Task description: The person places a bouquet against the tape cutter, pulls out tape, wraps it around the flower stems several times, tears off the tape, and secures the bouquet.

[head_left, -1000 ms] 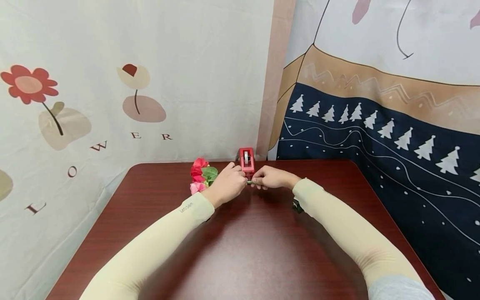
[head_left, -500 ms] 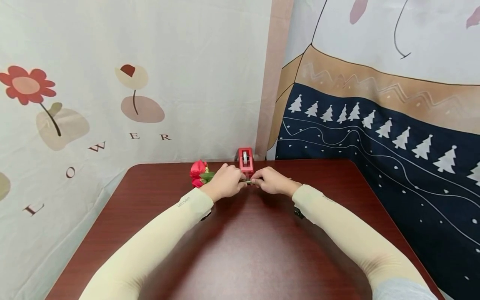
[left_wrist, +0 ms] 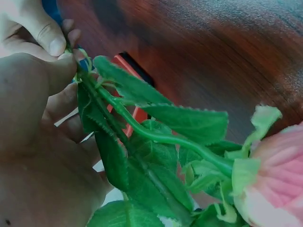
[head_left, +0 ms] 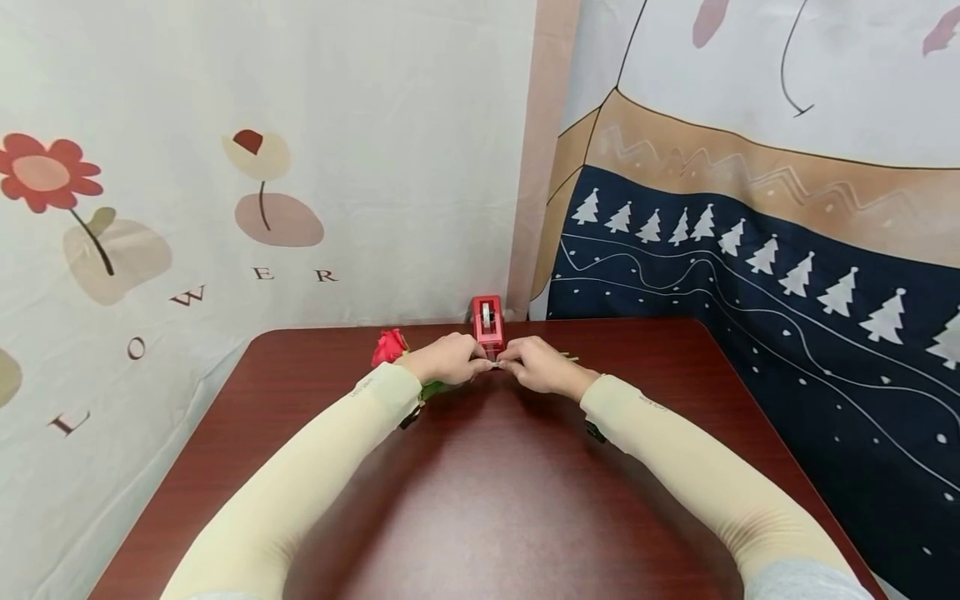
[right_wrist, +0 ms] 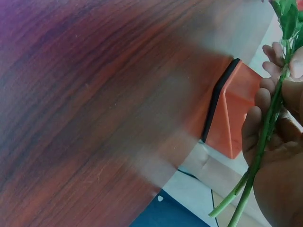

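Observation:
Both hands meet at the far middle of the dark red table [head_left: 487,500], just in front of a red tape dispenser [head_left: 487,321]. My left hand [head_left: 467,364] grips a small bunch of green flower stems [left_wrist: 142,130] with leaves. A red rose [head_left: 388,346] shows left of that hand in the head view, and a pink rose [left_wrist: 279,175] shows in the left wrist view. My right hand [head_left: 516,365] curls its fingers round the same stems [right_wrist: 265,137], whose cut ends [head_left: 567,358] stick out to its right. The dispenser [right_wrist: 232,113] stands close behind the fingers.
Printed cloth hangs close behind the table: a flower pattern [head_left: 225,208] on the left and a dark blue tree pattern [head_left: 750,275] on the right. The table's rounded back edge [head_left: 315,329] runs near the cloth. Bare tabletop lies between my forearms.
Both hands have moved a little farther back toward the dispenser. The bunch has sunk behind my left hand, so the head view now shows only the red rose.

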`<action>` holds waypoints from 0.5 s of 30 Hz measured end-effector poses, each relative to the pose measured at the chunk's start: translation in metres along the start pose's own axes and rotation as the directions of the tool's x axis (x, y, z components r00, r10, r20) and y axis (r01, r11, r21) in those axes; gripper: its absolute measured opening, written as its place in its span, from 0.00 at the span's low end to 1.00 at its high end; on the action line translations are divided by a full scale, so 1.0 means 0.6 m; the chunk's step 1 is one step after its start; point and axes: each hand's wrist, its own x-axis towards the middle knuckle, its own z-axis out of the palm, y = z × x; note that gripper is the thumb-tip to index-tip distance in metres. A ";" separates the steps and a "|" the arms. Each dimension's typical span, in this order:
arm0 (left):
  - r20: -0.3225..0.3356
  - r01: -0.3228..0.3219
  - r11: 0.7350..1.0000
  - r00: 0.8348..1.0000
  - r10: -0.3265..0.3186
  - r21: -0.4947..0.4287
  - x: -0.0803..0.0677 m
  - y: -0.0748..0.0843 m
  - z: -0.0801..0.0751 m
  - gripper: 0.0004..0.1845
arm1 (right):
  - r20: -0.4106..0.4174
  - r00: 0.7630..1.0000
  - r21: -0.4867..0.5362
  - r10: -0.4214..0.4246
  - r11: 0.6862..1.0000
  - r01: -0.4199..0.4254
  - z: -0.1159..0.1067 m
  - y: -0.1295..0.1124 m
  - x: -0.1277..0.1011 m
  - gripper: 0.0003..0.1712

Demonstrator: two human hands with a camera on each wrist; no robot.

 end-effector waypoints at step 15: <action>-0.011 0.013 0.999 1.000 -0.013 -0.047 0.005 -0.001 0.010 0.13 | 0.154 0.920 0.202 0.359 0.901 -0.385 -0.007 -0.013 0.030 0.22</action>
